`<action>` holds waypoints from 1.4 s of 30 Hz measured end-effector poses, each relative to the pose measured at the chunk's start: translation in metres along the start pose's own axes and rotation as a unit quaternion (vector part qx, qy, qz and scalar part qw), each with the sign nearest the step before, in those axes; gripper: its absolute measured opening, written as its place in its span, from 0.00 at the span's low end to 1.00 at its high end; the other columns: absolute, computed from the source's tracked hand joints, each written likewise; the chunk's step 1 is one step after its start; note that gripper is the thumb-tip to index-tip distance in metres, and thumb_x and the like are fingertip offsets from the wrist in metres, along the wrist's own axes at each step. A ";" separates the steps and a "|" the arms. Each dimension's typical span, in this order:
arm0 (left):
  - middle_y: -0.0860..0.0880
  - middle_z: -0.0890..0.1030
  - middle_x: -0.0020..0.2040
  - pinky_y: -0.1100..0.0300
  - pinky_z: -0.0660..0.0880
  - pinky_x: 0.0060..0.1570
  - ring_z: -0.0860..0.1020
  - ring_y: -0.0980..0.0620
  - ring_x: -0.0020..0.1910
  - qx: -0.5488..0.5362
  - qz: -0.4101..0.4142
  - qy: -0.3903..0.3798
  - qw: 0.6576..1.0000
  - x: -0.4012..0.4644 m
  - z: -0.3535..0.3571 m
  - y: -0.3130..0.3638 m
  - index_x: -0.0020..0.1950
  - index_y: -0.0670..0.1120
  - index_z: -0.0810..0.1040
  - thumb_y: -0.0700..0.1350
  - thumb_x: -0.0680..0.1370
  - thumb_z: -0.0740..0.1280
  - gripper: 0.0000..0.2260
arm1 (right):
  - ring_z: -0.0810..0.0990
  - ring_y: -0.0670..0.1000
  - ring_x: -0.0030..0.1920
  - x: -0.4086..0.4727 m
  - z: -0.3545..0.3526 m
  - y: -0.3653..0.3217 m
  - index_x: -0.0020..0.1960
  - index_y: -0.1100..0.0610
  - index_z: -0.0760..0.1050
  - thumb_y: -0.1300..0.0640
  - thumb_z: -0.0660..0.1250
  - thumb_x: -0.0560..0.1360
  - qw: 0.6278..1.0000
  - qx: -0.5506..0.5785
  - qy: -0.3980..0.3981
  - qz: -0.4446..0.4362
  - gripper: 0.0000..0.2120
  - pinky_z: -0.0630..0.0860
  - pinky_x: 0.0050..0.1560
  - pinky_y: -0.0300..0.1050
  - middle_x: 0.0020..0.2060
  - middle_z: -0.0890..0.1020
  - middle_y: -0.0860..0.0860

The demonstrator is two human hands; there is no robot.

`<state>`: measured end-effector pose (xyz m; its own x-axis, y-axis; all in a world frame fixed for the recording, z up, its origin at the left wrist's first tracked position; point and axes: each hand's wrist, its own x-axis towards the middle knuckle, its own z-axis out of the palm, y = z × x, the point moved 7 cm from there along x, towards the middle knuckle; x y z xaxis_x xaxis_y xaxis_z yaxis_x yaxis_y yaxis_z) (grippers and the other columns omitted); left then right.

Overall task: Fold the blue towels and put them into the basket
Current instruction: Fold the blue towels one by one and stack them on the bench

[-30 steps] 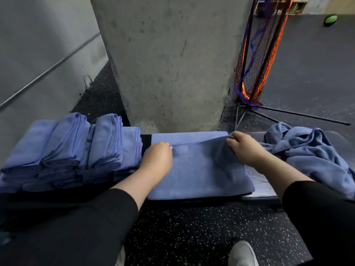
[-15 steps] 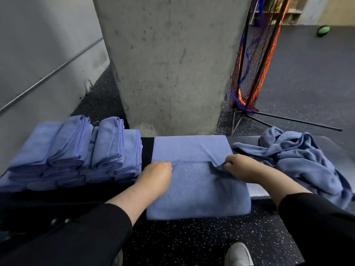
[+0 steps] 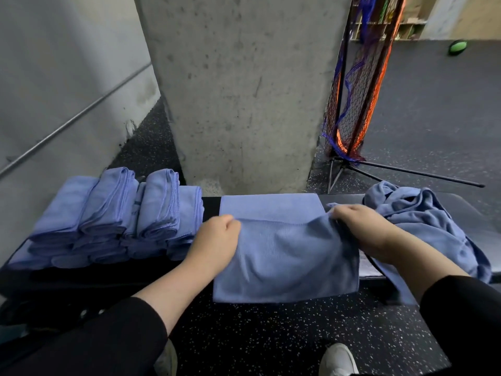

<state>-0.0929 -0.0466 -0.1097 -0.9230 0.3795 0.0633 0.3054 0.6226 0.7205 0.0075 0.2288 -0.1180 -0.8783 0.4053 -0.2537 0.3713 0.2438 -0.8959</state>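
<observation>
Both hands pinch one blue towel (image 3: 284, 256) by its upper edge: the left hand (image 3: 217, 241) has its fingers curled round the left corner, the right hand (image 3: 360, 229) grips the right corner with fingers folded over the cloth. Between them the towel lies over the dark worktop (image 3: 344, 198), its lower part hanging off the near edge. A stack of folded towels (image 3: 119, 218) sits to the left, a crumpled towel pile (image 3: 423, 221) to the right
</observation>
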 end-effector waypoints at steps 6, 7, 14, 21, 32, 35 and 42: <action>0.47 0.75 0.42 0.53 0.63 0.41 0.71 0.43 0.43 0.045 -0.044 0.031 0.998 0.061 0.006 0.007 0.38 0.46 0.67 0.44 0.84 0.53 0.15 | 0.66 0.50 0.33 0.038 -0.006 -0.025 0.35 0.57 0.71 0.59 0.61 0.79 0.982 -0.105 0.145 -0.065 0.13 0.62 0.34 0.47 0.30 0.72 0.52; 0.47 0.75 0.42 0.53 0.63 0.40 0.71 0.43 0.43 0.075 -0.040 0.017 0.996 0.069 0.015 0.005 0.38 0.46 0.67 0.44 0.85 0.53 0.15 | 0.68 0.50 0.34 0.045 -0.002 -0.024 0.38 0.58 0.73 0.59 0.61 0.80 0.978 -0.132 0.146 -0.064 0.12 0.64 0.35 0.46 0.32 0.75 0.53; 0.43 0.79 0.49 0.55 0.65 0.40 0.72 0.43 0.43 0.204 -0.005 -0.068 0.977 0.097 0.067 -0.018 0.46 0.45 0.70 0.39 0.84 0.55 0.08 | 0.76 0.59 0.48 0.082 0.022 0.009 0.48 0.66 0.74 0.59 0.57 0.81 0.958 -0.274 0.079 -0.005 0.12 0.65 0.42 0.49 0.44 0.80 0.60; 0.44 0.76 0.44 0.54 0.66 0.38 0.71 0.45 0.40 0.263 0.026 -0.090 0.960 0.082 0.069 -0.034 0.45 0.45 0.67 0.37 0.82 0.57 0.07 | 0.76 0.56 0.47 0.070 0.023 0.010 0.46 0.57 0.73 0.57 0.54 0.84 0.957 -0.285 0.034 0.033 0.12 0.71 0.50 0.47 0.44 0.77 0.56; 0.52 0.68 0.37 0.51 0.69 0.47 0.76 0.43 0.49 0.287 0.079 -0.154 0.942 0.008 0.040 -0.029 0.48 0.45 0.72 0.41 0.86 0.52 0.11 | 0.71 0.49 0.35 0.012 0.025 0.033 0.42 0.54 0.73 0.56 0.58 0.81 0.957 -0.265 -0.090 0.080 0.10 0.70 0.35 0.40 0.35 0.74 0.51; 0.46 0.71 0.35 0.50 0.64 0.41 0.73 0.41 0.43 0.153 0.010 -0.106 0.982 0.012 0.019 -0.024 0.37 0.44 0.66 0.42 0.84 0.56 0.15 | 0.64 0.51 0.32 0.007 0.020 0.031 0.38 0.56 0.69 0.62 0.59 0.75 0.991 -0.070 -0.068 0.095 0.08 0.63 0.34 0.44 0.32 0.66 0.56; 0.42 0.80 0.48 0.53 0.66 0.45 0.76 0.41 0.50 0.006 -0.032 0.065 0.997 0.060 -0.006 -0.002 0.50 0.39 0.76 0.44 0.85 0.54 0.15 | 0.63 0.50 0.34 0.032 -0.011 -0.026 0.37 0.58 0.71 0.61 0.60 0.77 0.990 0.025 0.139 -0.025 0.10 0.58 0.35 0.47 0.30 0.67 0.54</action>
<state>-0.1502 -0.0296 -0.1029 -0.9631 0.2471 0.1069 0.2467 0.6510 0.7179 -0.0265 0.2451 -0.0989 -0.7752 0.6229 -0.1048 0.3084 0.2284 -0.9234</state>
